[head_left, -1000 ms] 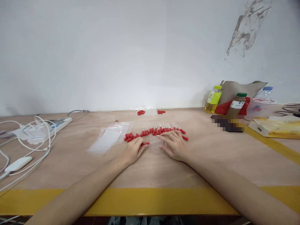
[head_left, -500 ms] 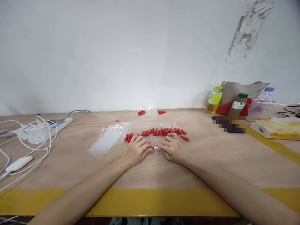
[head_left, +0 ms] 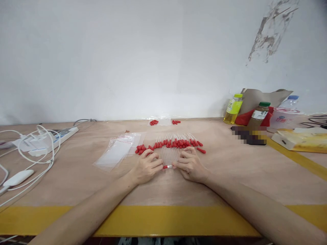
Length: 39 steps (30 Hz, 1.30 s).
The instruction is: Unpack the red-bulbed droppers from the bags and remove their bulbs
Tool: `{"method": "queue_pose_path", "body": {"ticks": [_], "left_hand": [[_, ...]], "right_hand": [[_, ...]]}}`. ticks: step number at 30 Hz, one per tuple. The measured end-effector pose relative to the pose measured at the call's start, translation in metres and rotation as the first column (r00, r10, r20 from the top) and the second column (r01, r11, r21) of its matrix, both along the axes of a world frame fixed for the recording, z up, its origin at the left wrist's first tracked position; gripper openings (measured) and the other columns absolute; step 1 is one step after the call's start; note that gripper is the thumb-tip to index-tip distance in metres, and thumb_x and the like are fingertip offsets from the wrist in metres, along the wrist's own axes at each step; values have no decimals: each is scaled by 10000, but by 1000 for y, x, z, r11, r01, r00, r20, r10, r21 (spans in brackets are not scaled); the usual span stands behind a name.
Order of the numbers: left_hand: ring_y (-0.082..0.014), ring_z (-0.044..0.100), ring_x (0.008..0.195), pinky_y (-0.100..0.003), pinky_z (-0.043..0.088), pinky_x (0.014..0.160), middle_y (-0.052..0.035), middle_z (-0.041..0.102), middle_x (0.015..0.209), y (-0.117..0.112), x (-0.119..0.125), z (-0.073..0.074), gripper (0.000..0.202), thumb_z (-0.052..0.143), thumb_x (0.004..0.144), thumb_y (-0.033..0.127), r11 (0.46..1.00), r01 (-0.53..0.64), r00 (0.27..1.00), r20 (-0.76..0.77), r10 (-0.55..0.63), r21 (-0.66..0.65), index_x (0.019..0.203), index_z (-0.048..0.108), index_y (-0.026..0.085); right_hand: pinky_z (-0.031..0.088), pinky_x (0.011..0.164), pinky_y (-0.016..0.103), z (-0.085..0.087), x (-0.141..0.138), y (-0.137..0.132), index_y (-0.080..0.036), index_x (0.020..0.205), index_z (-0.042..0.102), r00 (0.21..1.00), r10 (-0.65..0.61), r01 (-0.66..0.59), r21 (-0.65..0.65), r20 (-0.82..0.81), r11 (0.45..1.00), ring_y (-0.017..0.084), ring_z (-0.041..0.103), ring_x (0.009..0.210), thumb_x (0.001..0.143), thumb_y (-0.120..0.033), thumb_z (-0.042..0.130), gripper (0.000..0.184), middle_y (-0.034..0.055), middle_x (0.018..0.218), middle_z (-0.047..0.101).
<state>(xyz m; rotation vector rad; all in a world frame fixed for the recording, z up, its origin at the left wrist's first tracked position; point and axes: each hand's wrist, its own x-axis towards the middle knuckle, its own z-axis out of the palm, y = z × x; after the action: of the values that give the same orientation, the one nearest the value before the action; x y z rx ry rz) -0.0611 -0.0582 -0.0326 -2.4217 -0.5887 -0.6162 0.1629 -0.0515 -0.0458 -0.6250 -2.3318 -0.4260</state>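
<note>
My left hand [head_left: 146, 169] is closed, its fingertips pinching a red rubber bulb [head_left: 165, 166]. Facing it, my right hand [head_left: 192, 167] pinches a thin clear glass dropper tube [head_left: 170, 166] whose end meets the bulb. Between the hands lies a row of bare clear tubes [head_left: 168, 156] side by side. Just beyond them, several droppers with red bulbs [head_left: 180, 143] fan out, thin tips pointing away. Loose red bulbs [head_left: 140, 148] are heaped by my left fingers, and a single dropper bulb [head_left: 201, 150] rests past my right hand.
Clear zip bags [head_left: 116, 151] lie left of the hands. Farther back are small piles of red bulbs [head_left: 153, 122]. White cables and a power strip [head_left: 68, 136] occupy the left; bottles [head_left: 233, 109] and a yellow tissue pack [head_left: 301, 139] stand right.
Both hands have shifted slightly toward the table's front edge, bringing the bulb and tube along. More of the row of bare tubes now shows between them.
</note>
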Motion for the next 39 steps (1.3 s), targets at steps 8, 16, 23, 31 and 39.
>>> {"method": "queue_pose_path", "body": {"ticks": [8, 16, 23, 31, 39], "left_hand": [[-152, 531, 793, -355, 383, 811, -17, 640, 837, 3, -31, 1, 175, 449, 857, 186, 985, -83, 987, 121, 102, -154, 789, 605, 225], [-162, 547, 817, -290, 458, 714, -58, 538, 883, 27, -42, 10, 269, 386, 852, 224, 832, -230, 748, 456, 483, -505, 1007, 602, 181], [-170, 563, 730, -286, 418, 664, -19, 617, 840, 62, -36, 31, 181, 488, 752, 280, 680, -431, 729, 215, 650, -594, 899, 555, 198], [-234, 561, 825, -376, 342, 803, -30, 645, 783, 62, -25, 31, 231, 513, 713, 425, 612, -577, 705, 49, 708, -541, 687, 594, 210], [-305, 483, 1038, -432, 319, 875, -73, 630, 981, 86, -9, 42, 239, 499, 678, 401, 438, -647, 593, -50, 804, -624, 701, 657, 223]], "right_hand": [[264, 835, 345, 2, 25, 17, -249, 786, 664, 993, -76, 71, -61, -90, 996, 122, 479, 684, 852, -233, 439, 235, -14, 630, 626], [292, 732, 303, 0, 13, 24, -215, 865, 652, 921, -333, 265, -298, -203, 917, 140, 542, 718, 822, -239, 464, 194, 12, 771, 674], [279, 736, 313, -7, 10, 29, -199, 825, 665, 925, -345, 306, -227, -159, 925, 148, 539, 706, 813, -200, 451, 213, 21, 710, 670], [265, 754, 331, -8, 6, 24, -203, 818, 673, 947, -301, 268, -238, -115, 934, 151, 515, 718, 791, -277, 511, 179, 18, 708, 660], [271, 768, 355, -1, 7, 20, -206, 912, 661, 963, -266, 245, -267, -44, 932, 194, 517, 793, 708, -572, 542, 436, 51, 786, 654]]}}
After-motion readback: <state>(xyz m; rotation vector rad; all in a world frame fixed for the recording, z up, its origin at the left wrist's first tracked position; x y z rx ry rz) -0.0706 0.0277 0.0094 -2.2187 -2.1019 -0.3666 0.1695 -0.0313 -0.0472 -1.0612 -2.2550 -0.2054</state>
